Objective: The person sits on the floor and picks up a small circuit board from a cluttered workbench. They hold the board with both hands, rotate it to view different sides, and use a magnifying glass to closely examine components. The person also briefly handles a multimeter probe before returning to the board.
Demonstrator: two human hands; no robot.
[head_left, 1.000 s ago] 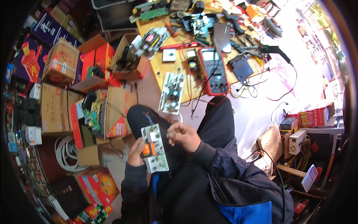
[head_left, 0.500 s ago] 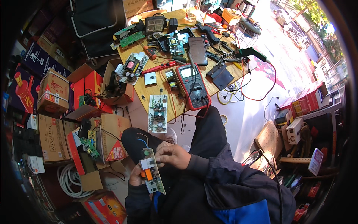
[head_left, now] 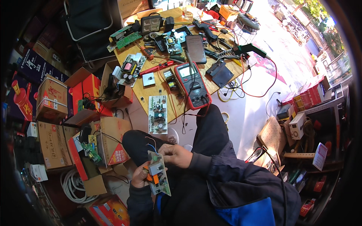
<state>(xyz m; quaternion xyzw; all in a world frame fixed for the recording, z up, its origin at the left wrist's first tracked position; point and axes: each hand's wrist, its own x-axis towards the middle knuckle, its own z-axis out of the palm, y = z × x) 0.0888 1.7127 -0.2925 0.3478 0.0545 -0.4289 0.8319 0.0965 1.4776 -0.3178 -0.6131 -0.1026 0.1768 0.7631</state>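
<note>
Resting between both hands' grip, the circuit board (head_left: 158,173) tilts.

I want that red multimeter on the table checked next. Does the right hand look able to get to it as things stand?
Probably yes, once freed. The right hand rests on the circuit board in the lap; the red multimeter lies face up at the wooden table's near edge, with only thin leads draped around it.

Low wooden table (head_left: 149,88) on pale paved floor (head_left: 256,101), strong daylight from right. Cardboard boxes (head_left: 52,145) stacked left. Wooden stool (head_left: 272,136) at right.
</note>
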